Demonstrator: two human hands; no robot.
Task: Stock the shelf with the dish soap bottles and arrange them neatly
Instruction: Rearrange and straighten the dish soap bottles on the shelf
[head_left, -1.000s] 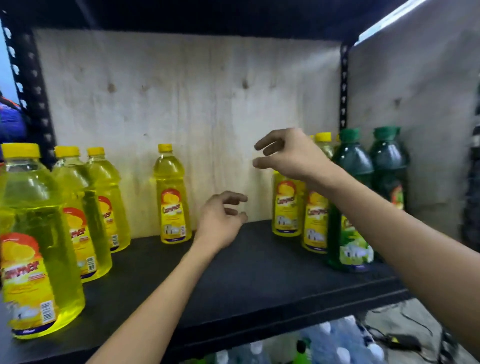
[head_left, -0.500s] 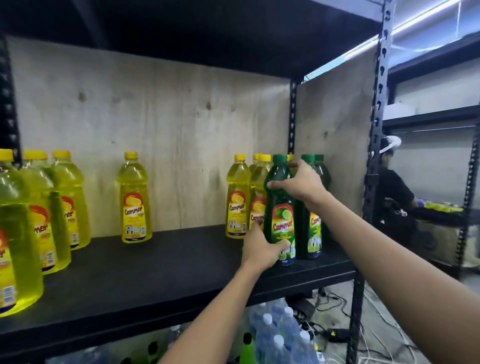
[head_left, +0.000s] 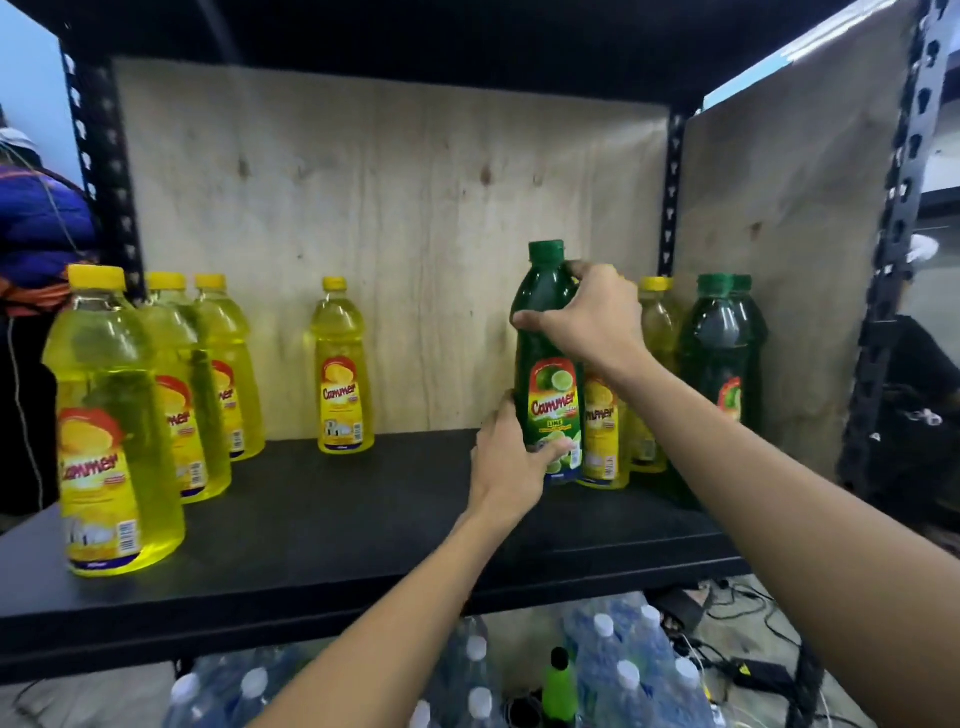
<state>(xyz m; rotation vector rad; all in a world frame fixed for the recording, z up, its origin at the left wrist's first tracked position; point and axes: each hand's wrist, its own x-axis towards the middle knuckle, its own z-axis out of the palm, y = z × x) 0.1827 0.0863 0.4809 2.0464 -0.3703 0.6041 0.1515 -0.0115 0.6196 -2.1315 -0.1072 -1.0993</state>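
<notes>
A green lime dish soap bottle stands upright right of the middle of the black shelf. My right hand grips its shoulder from the right, and my left hand holds its base. Behind it stand yellow bottles, partly hidden, and two more green bottles by the right wall. A lone yellow bottle stands at the back centre. Three yellow bottles form a row at the left.
Plywood panels close the shelf's back and right side. A black steel post rises at the right front. Packs of water bottles lie below the shelf. A person in blue stands at the far left.
Both hands have closed on the green bottle and brought it left, away from the other green bottles. A second ago both hands were empty in mid-air.
</notes>
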